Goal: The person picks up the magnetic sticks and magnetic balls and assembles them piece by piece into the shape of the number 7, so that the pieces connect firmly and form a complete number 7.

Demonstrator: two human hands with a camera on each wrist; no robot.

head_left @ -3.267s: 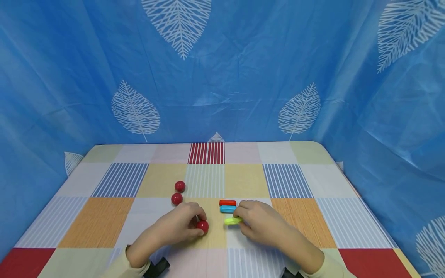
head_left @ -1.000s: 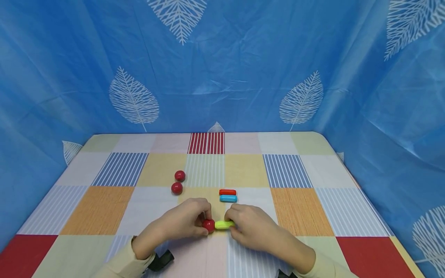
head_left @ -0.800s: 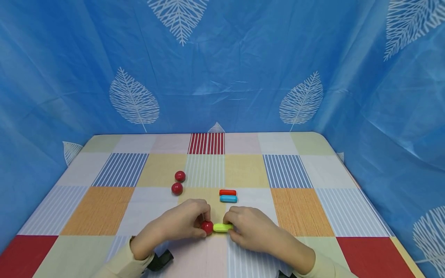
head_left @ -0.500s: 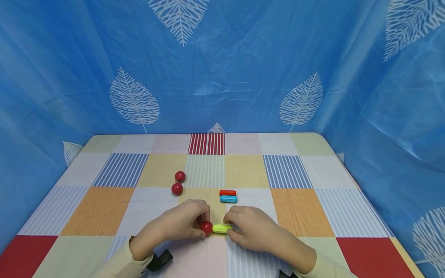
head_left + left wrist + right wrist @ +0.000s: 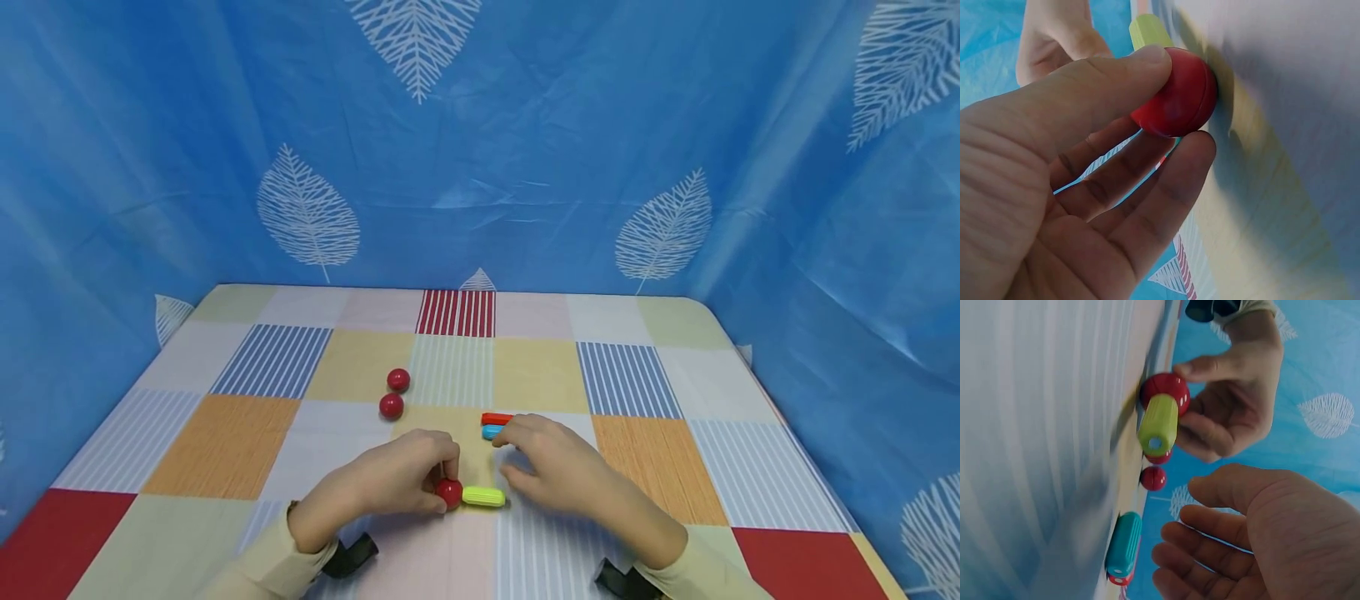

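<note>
My left hand [image 5: 397, 473] pinches a glossy red ball [image 5: 1179, 90] between thumb and fingers, close over the cloth. A yellow-green ribbed rod [image 5: 484, 497] lies end-on against that ball, pointing right; its free end shows a small pale disc in the right wrist view. My right hand [image 5: 558, 465] holds nothing and has its fingers loosely bent and thumb apart. Its fingertips overlap the blue rod [image 5: 1124, 545] in the head view. Beside the blue one is a red rod [image 5: 497, 419], partly covered by it in the right wrist view.
Two more red balls, a farther one [image 5: 398, 380] and a nearer one [image 5: 391, 407], sit left of centre on the patchwork tablecloth [image 5: 536, 362]. A blue curtain [image 5: 480, 158] with white leaf prints surrounds the table's back and sides.
The yellow-green rod was brought left to meet the red ball. My right hand has since let go of it and moved up toward the blue and red rods. The left hand keeps its pinch.
</note>
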